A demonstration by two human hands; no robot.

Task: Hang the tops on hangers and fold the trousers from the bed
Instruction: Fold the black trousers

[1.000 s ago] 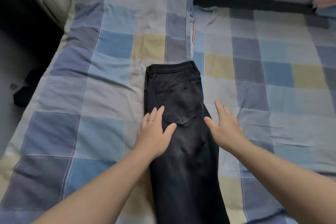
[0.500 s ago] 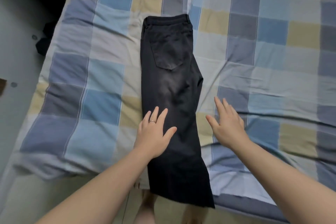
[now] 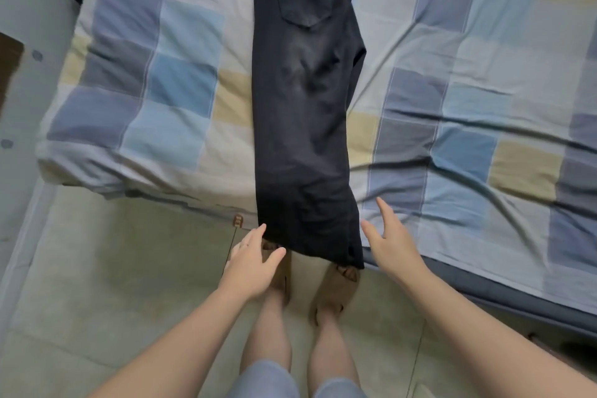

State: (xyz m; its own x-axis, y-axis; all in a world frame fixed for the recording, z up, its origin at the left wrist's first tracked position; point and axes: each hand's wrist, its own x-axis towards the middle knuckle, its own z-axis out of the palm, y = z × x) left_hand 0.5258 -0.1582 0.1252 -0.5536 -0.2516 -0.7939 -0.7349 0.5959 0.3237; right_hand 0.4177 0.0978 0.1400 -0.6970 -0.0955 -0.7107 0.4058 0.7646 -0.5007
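"Trousers (image 3: 303, 113) first: where do they lie?"

"Dark ones, folded leg over leg and stretched lengthwise on the bed (image 3: 468, 145). They run straight away from both hands, with the back pocket (image 3: 305, 6) at the far end. The hems hang over the bed's near edge, between the two hands."

"And the hands?"

"Both are spread wide with the fingers straight, and neither grips anything. The left hand (image 3: 250, 263) is just below the hem's left corner, its forefinger right at the cloth. I cannot tell whether it touches. The right hand (image 3: 392, 244) hovers just beside the hem's right edge, over the rim of the mattress."

"What room is there?"

"Checked sheet lies bare on either side of the trousers, more of it beyond the right hand. Pale floor (image 3: 113, 268) opens out to the left of the left hand. The person's feet (image 3: 336, 287) stand under the hems, close against the bed."

"Any writing?"

"A small brown tag (image 3: 238, 221) sits on the bed's edge just beyond the left hand, but its marks are too small to read."
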